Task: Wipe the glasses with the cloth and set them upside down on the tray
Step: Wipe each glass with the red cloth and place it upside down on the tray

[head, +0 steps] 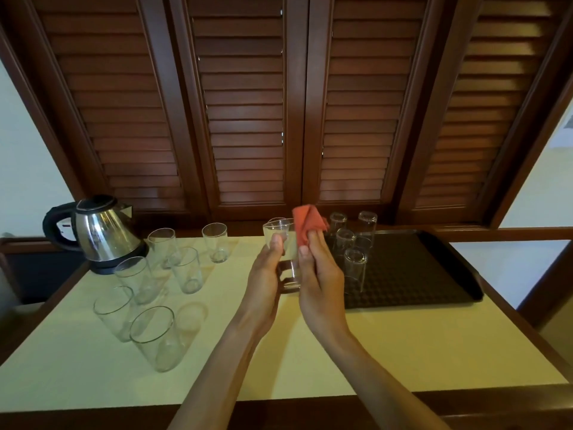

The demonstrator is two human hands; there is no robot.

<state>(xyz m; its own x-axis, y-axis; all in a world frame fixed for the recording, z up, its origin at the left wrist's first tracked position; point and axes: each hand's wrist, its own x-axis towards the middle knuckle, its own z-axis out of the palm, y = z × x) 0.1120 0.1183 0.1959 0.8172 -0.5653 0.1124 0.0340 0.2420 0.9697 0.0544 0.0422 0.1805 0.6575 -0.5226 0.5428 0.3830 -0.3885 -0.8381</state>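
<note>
My left hand [267,276] grips a clear glass [286,259], upright, above the middle of the table. My right hand [319,273] pinches a red cloth [307,225] that sticks up beside the glass's rim. To the right lies the dark tray [418,274], and several glasses [355,262] stand upside down on its left part. On the cream mat at the left, several more glasses [186,270] stand upright.
A steel electric kettle [99,235] stands at the back left of the table. Brown louvred shutters [248,103] rise behind the table. The cream mat [372,352] covers the tabletop, with a wooden edge [465,405] along the front.
</note>
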